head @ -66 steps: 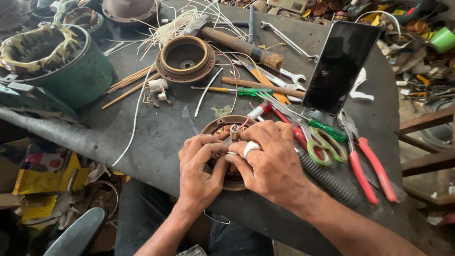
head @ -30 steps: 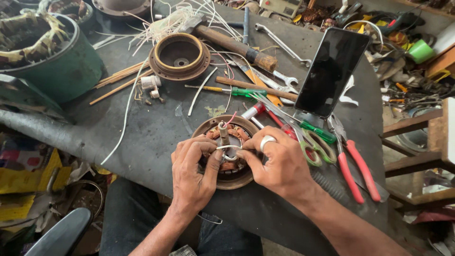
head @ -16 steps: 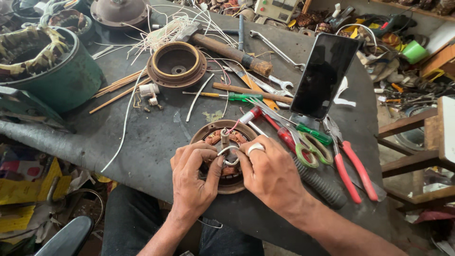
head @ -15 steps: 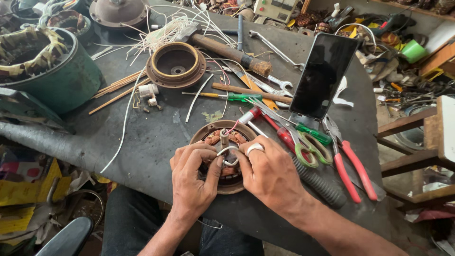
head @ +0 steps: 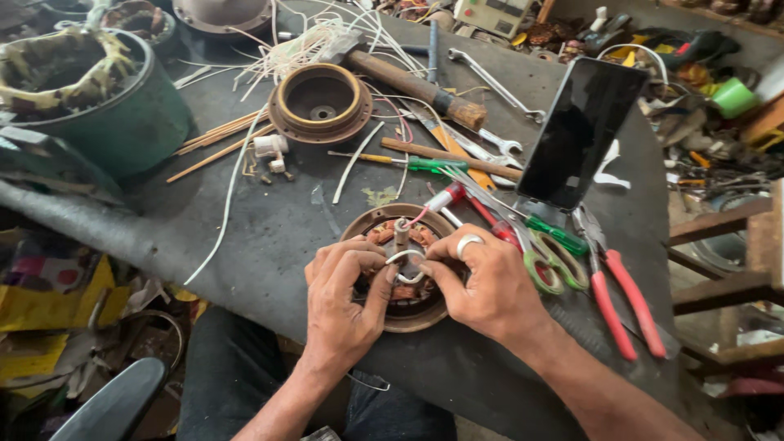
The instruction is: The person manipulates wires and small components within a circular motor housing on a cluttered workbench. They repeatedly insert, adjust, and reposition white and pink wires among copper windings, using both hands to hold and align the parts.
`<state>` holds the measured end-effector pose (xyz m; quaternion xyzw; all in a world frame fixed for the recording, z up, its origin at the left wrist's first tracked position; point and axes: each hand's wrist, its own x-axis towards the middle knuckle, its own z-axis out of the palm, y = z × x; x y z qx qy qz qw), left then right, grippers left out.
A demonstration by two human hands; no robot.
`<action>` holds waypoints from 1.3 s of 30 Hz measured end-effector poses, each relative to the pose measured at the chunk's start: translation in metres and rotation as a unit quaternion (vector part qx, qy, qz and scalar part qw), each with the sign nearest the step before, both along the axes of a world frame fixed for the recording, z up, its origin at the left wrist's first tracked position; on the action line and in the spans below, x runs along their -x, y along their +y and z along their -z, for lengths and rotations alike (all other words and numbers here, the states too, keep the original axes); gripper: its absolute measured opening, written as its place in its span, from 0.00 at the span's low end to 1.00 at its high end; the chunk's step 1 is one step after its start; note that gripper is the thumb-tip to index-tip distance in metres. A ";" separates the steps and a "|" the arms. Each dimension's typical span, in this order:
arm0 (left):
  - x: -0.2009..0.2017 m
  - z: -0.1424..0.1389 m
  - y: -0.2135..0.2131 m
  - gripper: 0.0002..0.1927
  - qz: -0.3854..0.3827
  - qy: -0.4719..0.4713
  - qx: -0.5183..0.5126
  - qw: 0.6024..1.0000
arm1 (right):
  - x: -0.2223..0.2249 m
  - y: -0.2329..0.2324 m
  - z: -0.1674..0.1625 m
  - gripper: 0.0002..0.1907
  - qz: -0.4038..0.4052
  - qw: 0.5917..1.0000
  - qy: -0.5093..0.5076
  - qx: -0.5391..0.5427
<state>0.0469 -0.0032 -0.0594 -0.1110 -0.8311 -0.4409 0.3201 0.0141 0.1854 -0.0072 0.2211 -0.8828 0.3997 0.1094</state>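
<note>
A round brown motor housing with copper windings [head: 425, 314] lies on the dark worktable [head: 269, 237] near its front edge, a short shaft standing up from its middle. My left hand [head: 347, 298] and my right hand [head: 482, 286], which wears a silver ring, meet over it. Both pinch a thin white wire [head: 406, 257] looped beside the shaft. The fingers cover much of the windings.
Behind the hands lie a second brown round housing [head: 320, 100], a hammer [head: 408, 77], spanners, screwdrivers, green-handled scissors [head: 555, 261] and red-handled pliers [head: 621, 294]. A dark phone [head: 581, 131] stands propped at the right. A green stator drum [head: 90, 98] sits far left.
The hands have stayed on the housing. The white wire now forms a loop by the shaft, and the view has shifted slightly closer.
</note>
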 end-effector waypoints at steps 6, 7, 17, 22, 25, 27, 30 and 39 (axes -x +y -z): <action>0.000 0.000 -0.001 0.07 0.007 0.001 -0.006 1.000 | 0.005 0.002 0.001 0.07 -0.031 0.999 -0.005 0.012; 0.000 0.000 -0.001 0.07 0.007 0.002 -0.005 1.000 | 0.005 0.002 0.001 0.06 -0.030 0.999 -0.014 0.012; 0.001 -0.001 -0.001 0.07 0.016 0.008 0.000 1.000 | 0.000 0.000 0.006 0.07 -0.031 0.999 0.022 -0.013; 0.001 -0.002 -0.005 0.07 0.027 -0.002 -0.014 1.000 | 0.000 0.000 -0.005 0.10 -0.057 0.998 0.038 0.005; 0.000 -0.003 -0.008 0.09 0.029 -0.003 -0.013 0.999 | -0.002 -0.002 -0.009 0.13 -0.064 0.989 0.136 -0.006; 0.001 -0.003 -0.008 0.08 0.035 0.007 -0.009 0.999 | -0.003 -0.008 -0.006 0.12 -0.069 0.986 0.150 -0.027; 0.000 -0.002 -0.008 0.07 0.035 0.004 -0.012 0.999 | -0.004 -0.016 0.003 0.11 -0.070 0.983 0.157 -0.057; -0.002 -0.003 -0.003 0.07 0.009 0.004 0.026 1.000 | -0.004 -0.014 0.005 0.05 -0.060 0.991 0.115 -0.017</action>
